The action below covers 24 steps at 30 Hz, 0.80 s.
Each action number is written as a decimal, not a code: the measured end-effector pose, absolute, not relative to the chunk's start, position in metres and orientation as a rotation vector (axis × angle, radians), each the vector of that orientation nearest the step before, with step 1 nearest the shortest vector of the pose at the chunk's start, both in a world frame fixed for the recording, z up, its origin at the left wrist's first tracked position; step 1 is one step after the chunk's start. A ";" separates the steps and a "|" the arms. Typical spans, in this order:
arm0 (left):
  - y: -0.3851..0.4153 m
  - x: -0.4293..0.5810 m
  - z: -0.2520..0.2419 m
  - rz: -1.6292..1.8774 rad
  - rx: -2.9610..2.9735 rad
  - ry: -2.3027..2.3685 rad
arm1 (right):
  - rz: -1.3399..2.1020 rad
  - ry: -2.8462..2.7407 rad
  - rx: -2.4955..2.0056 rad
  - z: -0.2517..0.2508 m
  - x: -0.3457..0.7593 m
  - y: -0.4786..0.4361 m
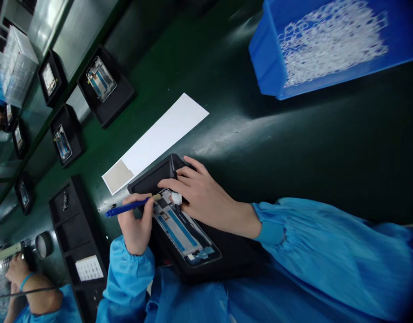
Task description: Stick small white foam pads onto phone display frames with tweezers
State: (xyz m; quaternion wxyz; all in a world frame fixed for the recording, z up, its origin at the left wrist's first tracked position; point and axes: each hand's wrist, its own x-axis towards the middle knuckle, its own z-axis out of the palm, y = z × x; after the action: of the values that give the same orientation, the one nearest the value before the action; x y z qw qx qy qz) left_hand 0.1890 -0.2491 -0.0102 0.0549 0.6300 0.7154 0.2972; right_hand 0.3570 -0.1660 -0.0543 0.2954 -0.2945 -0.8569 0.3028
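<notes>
A blue pen-like tool with a beige tip [129, 207] is pinched in my left hand [137, 226]. Its tip meets the upper end of an opened phone frame [179, 229], which shows blue strips and silver parts. The frame lies slanted in a black tray [151, 175] in front of me. Over the tray's far right side spreads my right hand [206, 197], fingers stretched across the rim. A white cover [176, 198], seemingly on its thumb, rests at the frame's upper end. What lies beneath that hand is hidden.
A white paper strip [166, 130] lies beyond the tray. A blue bin [270, 54] holds many white ring-like pieces. Black trays with phone frames [100, 80] stand at the left. A compartment tray [72, 233] sits nearer, beside another person's arm [41, 294].
</notes>
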 end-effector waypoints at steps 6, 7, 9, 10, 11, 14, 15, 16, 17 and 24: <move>-0.258 0.190 -0.016 1.051 1.830 2.203 | 0.803 -2.284 -0.796 -0.053 0.356 -0.166; -0.257 0.192 -0.014 1.040 1.846 2.191 | 0.803 -2.282 -0.796 -0.053 0.356 -0.166; -0.254 0.195 -0.011 1.033 1.867 2.168 | 0.798 -2.279 -0.788 -0.053 0.357 -0.166; -0.253 0.196 -0.010 1.037 1.877 2.161 | 0.797 -2.280 -0.784 -0.053 0.357 -0.166; -0.253 0.197 -0.009 1.038 1.892 2.155 | 0.798 -2.280 -0.785 -0.053 0.357 -0.166; -0.253 0.198 -0.010 1.006 1.940 2.150 | 0.806 -2.273 -0.782 -0.054 0.357 -0.166; -0.253 0.198 -0.010 0.993 1.949 2.154 | 0.807 -2.268 -0.780 -0.054 0.357 -0.166; -0.254 0.198 -0.011 0.982 1.951 2.161 | 0.808 -2.265 -0.778 -0.054 0.357 -0.166; -0.254 0.198 -0.011 0.978 1.947 2.171 | 0.809 -2.263 -0.778 -0.054 0.357 -0.166; -0.256 0.196 -0.016 1.046 1.872 2.176 | 0.822 -2.263 -0.766 -0.053 0.357 -0.166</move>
State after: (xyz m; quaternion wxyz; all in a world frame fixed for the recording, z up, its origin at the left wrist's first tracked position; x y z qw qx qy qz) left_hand 0.1961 -0.2562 -0.0164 0.0436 0.6121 0.7116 0.3421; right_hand 0.3575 -0.1662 -0.0534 0.3027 -0.2890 -0.8536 0.3101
